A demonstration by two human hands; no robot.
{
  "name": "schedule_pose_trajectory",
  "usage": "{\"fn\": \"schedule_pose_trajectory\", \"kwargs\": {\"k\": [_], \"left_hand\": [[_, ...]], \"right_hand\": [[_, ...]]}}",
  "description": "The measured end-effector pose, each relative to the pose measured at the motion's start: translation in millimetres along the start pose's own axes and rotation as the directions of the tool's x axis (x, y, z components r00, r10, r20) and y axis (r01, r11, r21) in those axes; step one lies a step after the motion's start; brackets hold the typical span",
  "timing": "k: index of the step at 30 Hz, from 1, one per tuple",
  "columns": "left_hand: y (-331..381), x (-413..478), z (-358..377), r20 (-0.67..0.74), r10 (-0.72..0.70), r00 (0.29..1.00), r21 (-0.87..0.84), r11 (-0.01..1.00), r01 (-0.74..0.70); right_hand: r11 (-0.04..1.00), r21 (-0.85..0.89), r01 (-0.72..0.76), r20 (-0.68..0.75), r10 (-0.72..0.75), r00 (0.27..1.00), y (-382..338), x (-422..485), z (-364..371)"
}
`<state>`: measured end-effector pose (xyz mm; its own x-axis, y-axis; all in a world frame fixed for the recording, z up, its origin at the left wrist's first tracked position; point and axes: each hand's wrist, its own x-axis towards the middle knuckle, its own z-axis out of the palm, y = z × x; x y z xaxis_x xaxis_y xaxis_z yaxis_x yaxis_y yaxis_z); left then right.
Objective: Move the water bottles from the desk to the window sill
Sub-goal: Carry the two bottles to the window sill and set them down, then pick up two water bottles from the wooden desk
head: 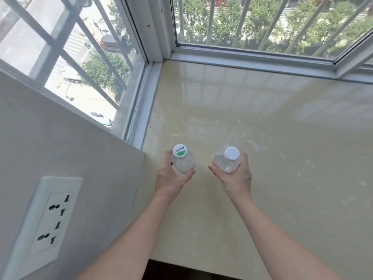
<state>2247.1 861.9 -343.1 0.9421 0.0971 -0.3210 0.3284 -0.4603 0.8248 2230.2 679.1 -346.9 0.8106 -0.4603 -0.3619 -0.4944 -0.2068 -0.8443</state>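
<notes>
Wrapped the left hand (pixel 171 177) round the green-capped water bottle (pixel 183 161) and the right hand (pixel 237 175) round the white-capped water bottle (pixel 227 161). Held both in the lower middle of the frame, over the window sill (pixel 262 128). Seemed the putting-down step; needed a gentle, upright set-down next.

A glossy beige stone window sill (pixel 262 138) fills the middle and right, with a barred glass side window (pixel 60 47) along its left edge and a barred glass far window (pixel 262 23) behind it. Over the sill's near left part, the left hand (pixel 171 178) grips a clear plastic bottle with a green-and-white cap (pixel 182 161). Just to its right, apart, the right hand (pixel 235 175) grips a clear plastic bottle with a plain white cap (pixel 228 161). A white wall socket (pixel 46 217) sits on the pale wall (pixel 60 128) left of the sill.
</notes>
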Motion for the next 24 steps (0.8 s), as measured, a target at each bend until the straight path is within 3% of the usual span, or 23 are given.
{"fn": "schedule_pose_trajectory", "kwargs": {"k": [11,16,20,24], "left_hand": [[2.2,-18.5,-17.7,0.052,0.016,0.998,0.028,0.999,-0.018],[26.1,-43.8,-42.4,0.041,0.013,0.999,0.093,0.996,-0.017],[72.8,-67.8,-73.6,0.047,0.100,0.994,0.212,0.971,-0.108],[134.8,-91.5,-96.6,0.019,0.261,0.965,0.385,0.889,-0.248]], "right_hand": [[0.996,-0.080,0.028,0.158,-0.015,0.987,-1.6,-9.9,-21.1],[0.956,-0.280,0.086,0.228,-0.021,0.973,-26.4,-22.8,-59.0],[0.822,-0.495,0.283,0.372,-0.094,0.924,-75.6,-36.1,-101.6],[0.576,-0.654,0.491,0.461,-0.212,0.862,-142.8,-47.5,-141.7]]}}
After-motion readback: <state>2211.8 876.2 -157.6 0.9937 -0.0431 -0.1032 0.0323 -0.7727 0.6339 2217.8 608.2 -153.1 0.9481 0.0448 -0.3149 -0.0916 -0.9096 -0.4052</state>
